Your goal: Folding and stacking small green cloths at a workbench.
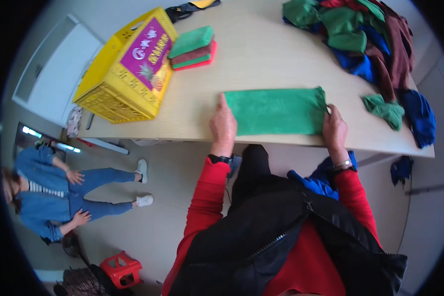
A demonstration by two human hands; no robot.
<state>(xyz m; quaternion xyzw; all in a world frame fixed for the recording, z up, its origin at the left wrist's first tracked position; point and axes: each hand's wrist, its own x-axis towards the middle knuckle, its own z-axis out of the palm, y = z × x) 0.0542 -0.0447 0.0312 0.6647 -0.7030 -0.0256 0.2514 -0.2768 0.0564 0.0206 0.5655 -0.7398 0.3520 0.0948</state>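
Two hands flatten one green cloth [276, 111] at the near table [261, 54] edge.

Left hand [223, 123] lies open and flat on its left end; right hand [334, 127] pinches the right end. The yellow plastic crate [114, 84] lies tipped, contents hidden. Beside it a stack [193, 47] of three folded cloths; a rumpled pile [365, 39] sits far right.

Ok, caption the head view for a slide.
Left hand and right hand flatten a folded green cloth on the pale wooden table.
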